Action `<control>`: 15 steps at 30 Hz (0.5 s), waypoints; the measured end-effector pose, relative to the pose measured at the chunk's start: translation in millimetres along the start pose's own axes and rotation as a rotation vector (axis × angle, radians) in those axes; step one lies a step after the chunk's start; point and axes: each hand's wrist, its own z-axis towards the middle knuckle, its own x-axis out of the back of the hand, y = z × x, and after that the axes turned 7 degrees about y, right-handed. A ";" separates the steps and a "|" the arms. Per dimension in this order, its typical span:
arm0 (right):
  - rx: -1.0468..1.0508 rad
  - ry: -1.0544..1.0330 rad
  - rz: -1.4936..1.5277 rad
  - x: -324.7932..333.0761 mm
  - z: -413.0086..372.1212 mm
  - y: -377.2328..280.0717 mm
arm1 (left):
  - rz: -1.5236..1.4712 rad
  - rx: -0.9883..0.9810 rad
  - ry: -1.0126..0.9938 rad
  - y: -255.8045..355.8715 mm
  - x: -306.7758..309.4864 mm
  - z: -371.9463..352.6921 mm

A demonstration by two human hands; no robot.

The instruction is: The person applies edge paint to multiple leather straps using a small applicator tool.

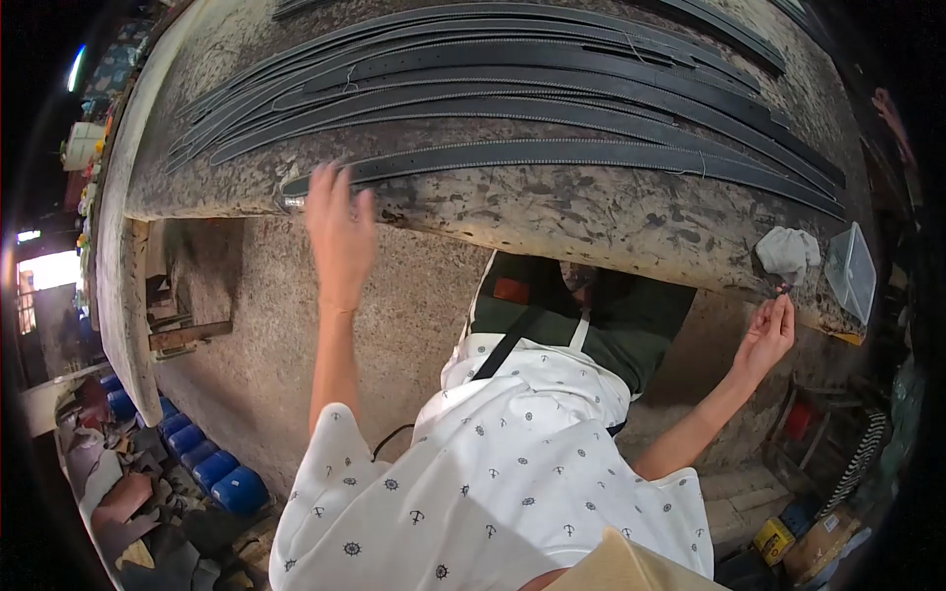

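My left hand is over the near edge of the bench, fingers stretched out and apart, slightly blurred. Its fingertips overlap the left end of the nearest dark belt strap, which has light stitching along its edges. A small shiny piece lies by that end, left of the fingers. At the bench's right front edge, the fingertips of my right hand are pinched together. A tiny dark item shows at them, too small to name. Just beyond it sits a bunched white cloth.
Several more stitched straps lie lengthwise across the stained bench. A clear plastic container stands at its right end. Blue containers and scraps are on the lower left. A yellow box is at lower right.
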 end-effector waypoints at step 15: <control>0.043 -0.243 0.014 -56.0 0.4 -17.3 | -0.637 -0.284 -0.717 80.1 -45.9 101.4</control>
